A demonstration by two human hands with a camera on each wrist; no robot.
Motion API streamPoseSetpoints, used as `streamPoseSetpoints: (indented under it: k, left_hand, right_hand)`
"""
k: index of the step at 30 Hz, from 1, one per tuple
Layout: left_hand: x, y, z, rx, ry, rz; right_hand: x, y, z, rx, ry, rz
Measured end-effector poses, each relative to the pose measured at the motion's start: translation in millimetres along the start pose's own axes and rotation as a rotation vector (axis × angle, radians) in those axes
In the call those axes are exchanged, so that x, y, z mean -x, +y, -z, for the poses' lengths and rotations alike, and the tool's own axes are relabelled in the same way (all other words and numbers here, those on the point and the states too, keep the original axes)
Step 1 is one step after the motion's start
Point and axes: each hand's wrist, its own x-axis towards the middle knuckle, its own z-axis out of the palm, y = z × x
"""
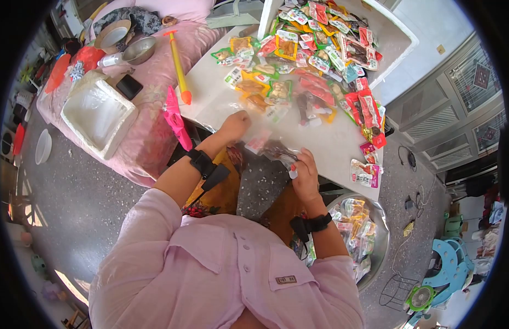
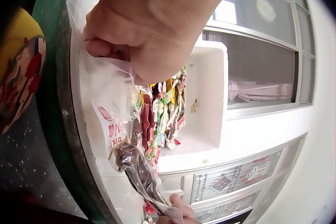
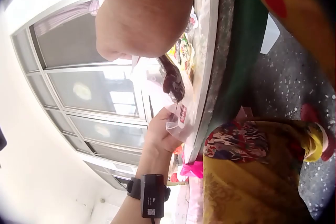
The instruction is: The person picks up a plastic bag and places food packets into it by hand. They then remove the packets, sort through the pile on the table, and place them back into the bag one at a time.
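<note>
My left hand [image 1: 236, 127] grips the edge of a clear plastic bag [image 2: 111, 92] with red print, over the near side of the table. In the left wrist view its fingers are curled into the film. My right hand [image 1: 305, 178] pinches one end of a long, clear-wrapped packet of dark brown food [image 2: 140, 174]. The packet's other end overlaps the printed part of the bag, between the two hands. Loose snack packets [image 1: 252, 86] lie on the table [image 1: 208, 101] just beyond my hands.
A white foam box [image 1: 399, 41], tipped towards me, spills many colourful packets at the table's back. By my right knee stands a metal basin [image 1: 381, 241] holding more packets. A pink-covered bed [image 1: 156, 123] at left bears another foam box [image 1: 98, 112] and a yellow pump [image 1: 179, 68].
</note>
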Motion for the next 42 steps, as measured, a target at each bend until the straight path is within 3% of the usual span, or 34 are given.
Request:
streamPoseSetpoints:
  k: [4,7,14,17,20,23,26,29,32,38,42]
  left_hand:
    - [7.6,10.1,8.8,-0.004,-0.218,0.057]
    - [7.2,2.1,2.9,-0.133,-0.145,-0.211]
    - [8.1,0.4,-9.2,-0.434,0.024,-0.428]
    - [15.6,-7.0,-13.4,-0.397,0.126,-0.548]
    - [26.1,-6.6,-17.0,-0.368,0.221,-0.609]
    - [24.3,-18.6,-22.6,-0.345,0.262,-0.637]
    - [24.7,-21.7,-22.8,-0.326,0.246,-0.639]
    - [26.4,-20.6,-23.1,-0.3,0.252,-0.674]
    - [27.6,-19.0,-24.0,-0.273,0.233,-0.694]
    - [54.8,14.8,-11.9,-0.336,0.179,-0.733]
    - [60.3,19.5,-13.2,-0.267,0.134,-0.741]
  right_hand:
    - [-9.1,4.0,-5.7,0.015,0.017,-0.013]
    - [-15.6,7.1,-12.0,0.022,0.063,-0.018]
    - [-10.1,2.9,-45.6,0.359,0.029,-0.017]
    - [-7.3,-2.1,-50.9,0.357,-0.031,-0.213]
    - [-14.2,-8.6,-47.5,0.199,-0.139,-0.48]
    - [-15.0,-15.3,-42.8,0.042,-0.013,-0.479]
    - [-6.4,-12.5,-39.9,-1.125,0.201,-0.917]
    - [-10.3,-0.6,-33.4,-1.402,0.414,-1.132]
    - [-12.4,-3.9,-37.1,-1.312,0.143,-1.274]
    - [-24.8,-26.0,-60.6,-1.451,0.372,-1.211]
    - [-32.7,-23.0,-81.0,-1.439,0.375,-1.161]
